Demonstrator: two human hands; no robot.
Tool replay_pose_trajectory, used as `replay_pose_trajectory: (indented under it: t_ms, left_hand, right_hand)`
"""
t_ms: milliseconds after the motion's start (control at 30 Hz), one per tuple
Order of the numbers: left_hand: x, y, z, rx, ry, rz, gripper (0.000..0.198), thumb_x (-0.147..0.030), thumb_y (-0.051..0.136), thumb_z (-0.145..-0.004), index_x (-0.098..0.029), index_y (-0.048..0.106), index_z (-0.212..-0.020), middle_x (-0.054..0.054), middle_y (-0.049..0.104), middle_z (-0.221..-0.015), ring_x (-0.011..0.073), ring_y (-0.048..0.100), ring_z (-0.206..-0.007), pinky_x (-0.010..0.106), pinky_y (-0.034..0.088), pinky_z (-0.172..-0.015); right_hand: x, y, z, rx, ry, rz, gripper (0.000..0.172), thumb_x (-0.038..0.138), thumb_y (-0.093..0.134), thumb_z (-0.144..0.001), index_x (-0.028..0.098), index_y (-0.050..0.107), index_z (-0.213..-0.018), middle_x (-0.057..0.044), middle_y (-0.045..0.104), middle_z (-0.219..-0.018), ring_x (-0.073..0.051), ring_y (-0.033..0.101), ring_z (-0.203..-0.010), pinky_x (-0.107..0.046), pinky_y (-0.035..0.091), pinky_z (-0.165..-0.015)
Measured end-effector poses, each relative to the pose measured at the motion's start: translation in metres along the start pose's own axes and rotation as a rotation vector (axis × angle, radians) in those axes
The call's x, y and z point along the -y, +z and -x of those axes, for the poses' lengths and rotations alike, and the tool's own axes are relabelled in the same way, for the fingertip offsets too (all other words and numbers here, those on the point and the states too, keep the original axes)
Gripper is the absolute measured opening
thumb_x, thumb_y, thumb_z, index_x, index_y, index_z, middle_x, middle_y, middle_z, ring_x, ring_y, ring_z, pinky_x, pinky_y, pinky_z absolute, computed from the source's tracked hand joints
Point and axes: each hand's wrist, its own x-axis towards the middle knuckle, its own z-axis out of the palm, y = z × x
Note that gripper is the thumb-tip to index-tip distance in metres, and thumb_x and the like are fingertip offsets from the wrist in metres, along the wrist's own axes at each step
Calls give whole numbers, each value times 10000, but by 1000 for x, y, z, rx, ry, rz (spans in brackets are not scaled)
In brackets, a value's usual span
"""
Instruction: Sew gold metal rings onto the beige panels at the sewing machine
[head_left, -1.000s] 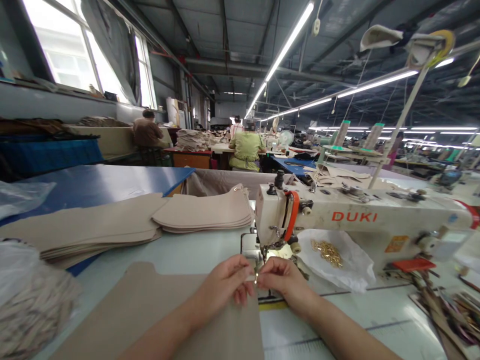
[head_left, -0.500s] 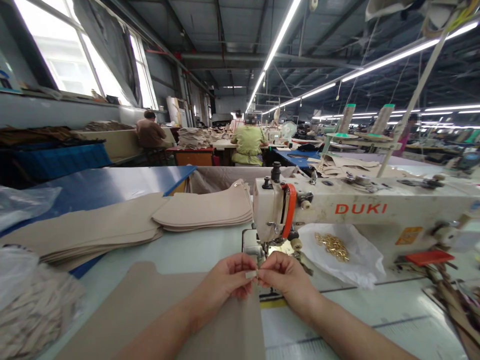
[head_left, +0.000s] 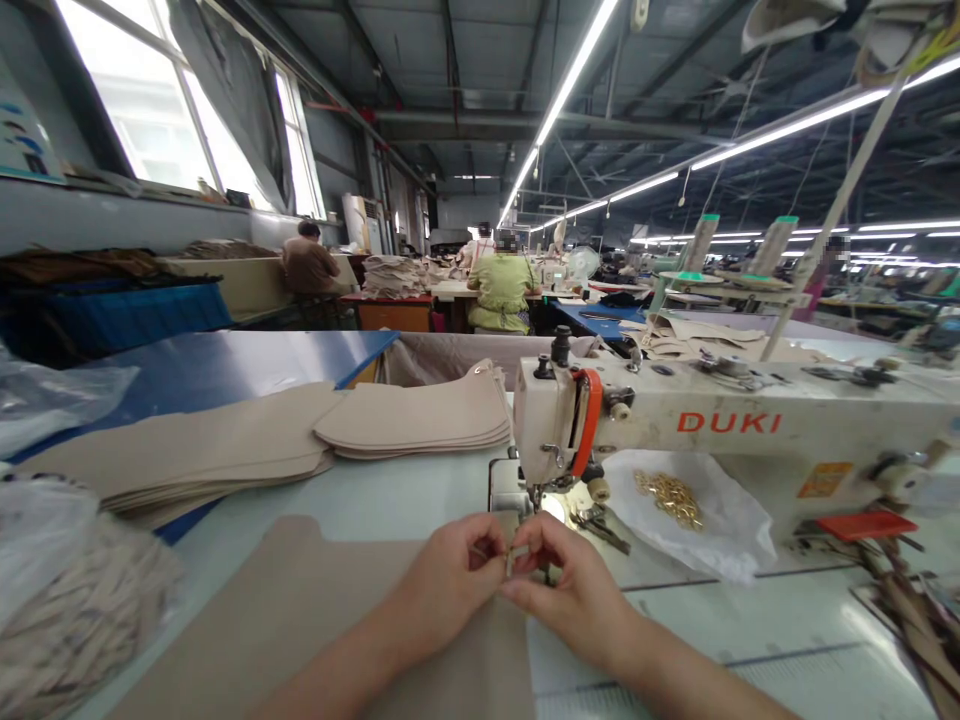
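My left hand (head_left: 457, 570) is closed in a pinch just in front of the sewing machine (head_left: 551, 420). Meeting it fingertip to fingertip, my right hand (head_left: 566, 570) also pinches. Between them is a small gold-coloured metal piece (head_left: 510, 562), perhaps a ring, with what seems a short beige tab mostly hidden by the fingers. Beneath both hands a flat taupe panel (head_left: 322, 610) lies on the table, its right edge near the needle area. Gold metal rings (head_left: 671, 498) lie heaped on a white plastic bag (head_left: 720, 540) under the machine's arm.
Stacked beige panels (head_left: 416, 415) lie behind on the left. A clear bag of fabric strips (head_left: 82, 600) sits at the near left. Thread cones (head_left: 701, 245) stand behind the machine. A person in a green top (head_left: 501, 290) sits farther back, others beyond.
The pale tab seen between my fingers has turned and is now mostly covered, with a gold-coloured piece showing. My right thumb has dropped away from its index finger. The view has shifted slightly.
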Motion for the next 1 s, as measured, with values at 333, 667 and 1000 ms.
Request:
replay_pose_trajectory:
  t_ms: [333, 667, 1000]
  left_hand:
    - [12, 1, -4, -58, 19, 188, 26, -191, 536, -632, -185, 521, -651, -22, 555, -657, 133, 529, -624, 235, 421, -605]
    - [3, 5, -5, -138, -3, 329, 103, -225, 616, -589, -187, 528, -553, 16, 625, -684, 165, 585, -672, 260, 458, -655]
    - [7, 8, -6, -142, -8, 343, 115, -233, 647, -606, -177, 551, -634, -18, 558, -610, 138, 545, -605, 239, 444, -598]
  right_hand:
    - [-6, -1, -7, -108, 9, -232, 104, 233, 654, -711, 173, 586, -659, -5, 563, -715, -116, 494, -640, -224, 387, -579]
    - [-2, 1, -6, -240, -8, -69, 118, 197, 634, -708, 176, 571, -610, -23, 604, -704, -132, 519, -634, -246, 409, -603]
    - [-7, 6, -7, -236, 56, -96, 120, 189, 621, -684, 181, 549, -589, 7, 569, -628, -113, 482, -585, -227, 387, -564]
